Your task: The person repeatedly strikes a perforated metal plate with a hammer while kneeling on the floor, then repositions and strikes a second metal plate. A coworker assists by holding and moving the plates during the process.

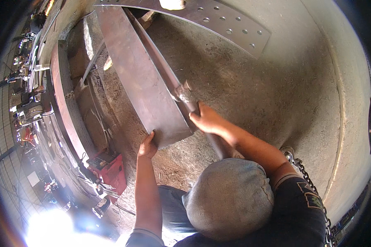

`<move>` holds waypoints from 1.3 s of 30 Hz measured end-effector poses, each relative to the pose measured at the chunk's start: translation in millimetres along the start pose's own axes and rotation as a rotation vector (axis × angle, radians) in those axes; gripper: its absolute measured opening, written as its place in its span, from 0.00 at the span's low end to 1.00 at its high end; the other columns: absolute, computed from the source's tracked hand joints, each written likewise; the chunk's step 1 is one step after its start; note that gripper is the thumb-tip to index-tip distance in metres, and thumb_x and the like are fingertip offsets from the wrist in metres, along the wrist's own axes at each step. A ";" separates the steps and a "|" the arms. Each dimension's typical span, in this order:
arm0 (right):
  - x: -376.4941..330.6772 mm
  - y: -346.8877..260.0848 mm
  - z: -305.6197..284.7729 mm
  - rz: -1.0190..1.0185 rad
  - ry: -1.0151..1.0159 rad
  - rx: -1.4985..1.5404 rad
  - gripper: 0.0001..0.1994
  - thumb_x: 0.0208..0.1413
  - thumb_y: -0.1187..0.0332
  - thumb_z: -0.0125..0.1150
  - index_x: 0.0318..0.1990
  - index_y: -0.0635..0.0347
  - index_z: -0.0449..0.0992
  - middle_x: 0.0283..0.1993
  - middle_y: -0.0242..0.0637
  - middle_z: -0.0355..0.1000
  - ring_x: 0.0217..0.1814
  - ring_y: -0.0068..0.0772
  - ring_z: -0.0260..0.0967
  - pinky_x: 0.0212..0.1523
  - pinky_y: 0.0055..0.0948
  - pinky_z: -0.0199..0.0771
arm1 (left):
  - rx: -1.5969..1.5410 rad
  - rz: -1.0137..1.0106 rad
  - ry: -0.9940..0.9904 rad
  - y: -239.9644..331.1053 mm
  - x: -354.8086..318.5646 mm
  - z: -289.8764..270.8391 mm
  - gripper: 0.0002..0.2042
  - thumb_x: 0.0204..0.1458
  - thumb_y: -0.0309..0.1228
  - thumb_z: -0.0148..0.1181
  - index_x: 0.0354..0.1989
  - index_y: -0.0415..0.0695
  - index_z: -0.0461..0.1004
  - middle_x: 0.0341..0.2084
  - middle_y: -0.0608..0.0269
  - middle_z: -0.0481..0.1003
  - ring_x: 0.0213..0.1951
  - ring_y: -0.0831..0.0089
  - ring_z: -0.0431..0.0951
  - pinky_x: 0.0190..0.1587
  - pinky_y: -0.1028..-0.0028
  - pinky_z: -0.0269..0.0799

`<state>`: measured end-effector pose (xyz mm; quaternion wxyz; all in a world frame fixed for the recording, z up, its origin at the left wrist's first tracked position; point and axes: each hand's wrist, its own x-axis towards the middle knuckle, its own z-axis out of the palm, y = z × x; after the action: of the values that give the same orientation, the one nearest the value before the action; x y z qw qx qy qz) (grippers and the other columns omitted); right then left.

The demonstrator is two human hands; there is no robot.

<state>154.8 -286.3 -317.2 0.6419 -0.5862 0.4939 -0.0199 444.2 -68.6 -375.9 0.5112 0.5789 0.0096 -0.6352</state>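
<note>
You seem to be steadying the long steel plate (138, 82), which stretches away ahead of you; your left hand (147, 147) clasps its near corner, your right hand (209, 120) grips the dark bar (217, 145) alongside. Moving either calls for firm, even support.

Beam (142, 82): smooth, dull metal. Perforated plate (243, 39): metal. Cap (228, 197): matt cloth. Ground (235, 78): rough. Blurred bar (216, 144): probably metal.

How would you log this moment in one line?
left fingers: on near end of metal beam | right fingers: around dark bar | nearby: red box, perforated plate
</note>
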 end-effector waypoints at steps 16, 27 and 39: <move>-1.7 2.7 4.7 -0.180 0.179 -0.263 0.25 0.63 0.55 0.58 0.54 0.71 0.65 0.31 0.46 0.75 0.24 0.40 0.76 0.27 0.43 0.76 | -0.077 -0.010 0.012 -2.7 -4.6 9.1 0.25 0.61 0.38 0.61 0.60 0.33 0.69 0.58 0.51 0.72 0.61 0.59 0.70 0.67 0.61 0.61; -29.0 63.4 -48.7 0.103 0.193 -0.020 0.25 0.62 0.59 0.61 0.58 0.70 0.64 0.28 0.41 0.69 0.25 0.38 0.71 0.26 0.37 0.71 | 0.087 -0.082 0.297 6.5 -1.2 16.9 0.29 0.56 0.44 0.63 0.61 0.37 0.70 0.58 0.51 0.73 0.59 0.60 0.73 0.62 0.61 0.67; -36.9 6.5 -60.5 -0.507 0.472 -0.913 0.24 0.60 0.61 0.61 0.60 0.63 0.67 0.57 0.61 0.65 0.56 0.64 0.68 0.54 0.51 0.73 | 1.037 0.226 1.142 -3.9 20.7 97.7 0.29 0.60 0.55 0.50 0.49 0.35 0.69 0.49 0.42 0.74 0.51 0.47 0.76 0.53 0.54 0.74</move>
<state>92.5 -306.3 -289.1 0.1711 -0.8838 0.4264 -0.0886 374.7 -139.0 -361.4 0.1528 0.9787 -0.0858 -0.1065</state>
